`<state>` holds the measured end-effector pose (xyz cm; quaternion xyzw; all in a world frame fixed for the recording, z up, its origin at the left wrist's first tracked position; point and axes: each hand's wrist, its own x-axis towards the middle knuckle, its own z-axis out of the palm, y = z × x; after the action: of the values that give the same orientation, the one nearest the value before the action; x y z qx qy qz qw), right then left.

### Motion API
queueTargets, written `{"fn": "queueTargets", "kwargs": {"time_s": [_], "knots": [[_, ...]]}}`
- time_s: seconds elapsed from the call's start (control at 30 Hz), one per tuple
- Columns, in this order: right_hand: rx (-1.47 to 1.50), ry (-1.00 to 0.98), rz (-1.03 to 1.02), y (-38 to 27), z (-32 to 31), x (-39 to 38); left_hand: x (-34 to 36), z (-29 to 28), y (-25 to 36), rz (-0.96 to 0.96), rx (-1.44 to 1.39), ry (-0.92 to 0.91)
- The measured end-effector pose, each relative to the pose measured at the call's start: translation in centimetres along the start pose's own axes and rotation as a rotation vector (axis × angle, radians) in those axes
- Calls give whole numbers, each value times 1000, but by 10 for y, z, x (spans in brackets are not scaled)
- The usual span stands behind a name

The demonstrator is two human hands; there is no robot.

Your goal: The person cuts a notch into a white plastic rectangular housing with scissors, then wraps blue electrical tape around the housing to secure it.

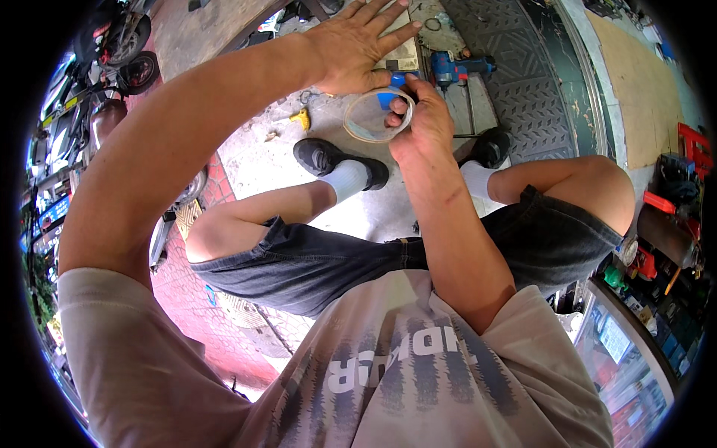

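Observation:
My right hand (422, 119) is closed round the edge of a roll of clear tape (357, 135), its open ring turned toward me. A bright blue piece (387, 98) shows through and above the ring by my right fingertips; I cannot make out what it is. Just beyond, my left hand (358, 46) lies with its fingers spread, over a pale flat surface (405, 61). The left thumb reaches close to the blue piece. To the right of my hands a blue and black cordless drill (452, 69) lies on its side.
A small yellow tool (301, 118) lies on the pale floor (258, 160). Beyond it stands a wooden tabletop (198, 33). A dark ribbed mat (523, 104) runs along the right. Motorbikes (123, 56) stand far left, and a glass case (624, 366) is at the lower right.

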<state>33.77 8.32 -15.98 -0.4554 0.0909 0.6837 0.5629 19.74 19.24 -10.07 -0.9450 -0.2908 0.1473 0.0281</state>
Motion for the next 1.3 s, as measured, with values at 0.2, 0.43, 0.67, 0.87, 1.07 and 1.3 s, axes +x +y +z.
{"fn": "queueTargets", "kwargs": {"time_s": [0.2,0.43,0.67,0.87,1.07,1.3], "knots": [[-18,-1,-36,1,2,4,3,2,1,-21,13,-9],[-25,40,-57,-5,5,7,2,12,23,-117,95,93],[-36,95,-59,-5,15,9,0,17,18,-110,-21,154],[-13,76,-59,-4,15,8,-1,25,17,-90,-52,226],[-45,184,14,2,-10,12,6,12,36,-141,125,176],[-647,16,-639,-5,-55,30,-7,29,38,-129,50,338]]}}
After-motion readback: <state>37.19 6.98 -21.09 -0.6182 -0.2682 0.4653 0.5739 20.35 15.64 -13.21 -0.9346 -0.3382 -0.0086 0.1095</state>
